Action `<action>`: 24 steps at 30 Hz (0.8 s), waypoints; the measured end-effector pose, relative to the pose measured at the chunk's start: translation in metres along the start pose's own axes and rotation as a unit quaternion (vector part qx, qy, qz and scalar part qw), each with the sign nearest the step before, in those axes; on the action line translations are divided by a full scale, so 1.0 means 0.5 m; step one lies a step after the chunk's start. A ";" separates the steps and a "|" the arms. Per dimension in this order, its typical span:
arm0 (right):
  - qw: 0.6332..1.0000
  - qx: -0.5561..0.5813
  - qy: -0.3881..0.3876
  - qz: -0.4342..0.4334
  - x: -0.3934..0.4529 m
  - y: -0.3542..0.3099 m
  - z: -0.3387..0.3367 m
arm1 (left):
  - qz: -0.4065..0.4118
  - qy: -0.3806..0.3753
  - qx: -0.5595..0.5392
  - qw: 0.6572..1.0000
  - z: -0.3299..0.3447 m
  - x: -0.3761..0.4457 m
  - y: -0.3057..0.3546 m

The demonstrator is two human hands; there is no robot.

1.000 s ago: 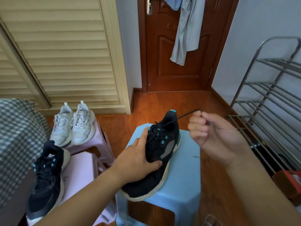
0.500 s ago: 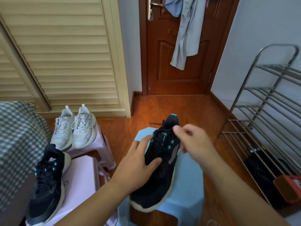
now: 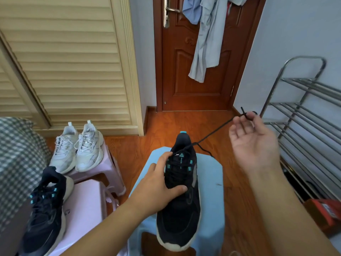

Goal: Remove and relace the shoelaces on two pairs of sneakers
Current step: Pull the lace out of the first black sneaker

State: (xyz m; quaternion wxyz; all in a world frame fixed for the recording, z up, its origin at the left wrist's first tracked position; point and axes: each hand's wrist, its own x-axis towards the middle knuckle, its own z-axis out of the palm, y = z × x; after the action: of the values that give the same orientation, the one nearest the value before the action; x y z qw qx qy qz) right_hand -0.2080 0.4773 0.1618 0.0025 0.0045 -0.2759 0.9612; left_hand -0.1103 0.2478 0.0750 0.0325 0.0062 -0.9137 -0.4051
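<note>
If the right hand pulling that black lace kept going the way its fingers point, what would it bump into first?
Probably the metal shoe rack: the right hand points up and away beside its frame. Depth is unclear; it might pass the rack and reach the wall.

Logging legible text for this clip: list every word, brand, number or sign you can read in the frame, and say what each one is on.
"PEAK", under a small triangle logo: tongue label of the black sneaker on the blue stool.
White lettering on the red box at the lower right: blurred and cut off, unreadable.
Small mark on the pink box under the other black sneaker: too small to read.
</note>
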 end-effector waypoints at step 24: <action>0.600 -0.786 -0.071 -0.131 -0.049 0.173 -0.015 | -0.085 0.094 -0.305 0.944 -0.073 0.081 0.045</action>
State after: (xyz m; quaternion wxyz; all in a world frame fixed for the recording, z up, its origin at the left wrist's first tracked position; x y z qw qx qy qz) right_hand -0.1841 0.4081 0.1092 0.1113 0.1053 -0.9204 0.3597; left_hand -0.1481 0.2346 0.1183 0.0835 0.1116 -0.7352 -0.6633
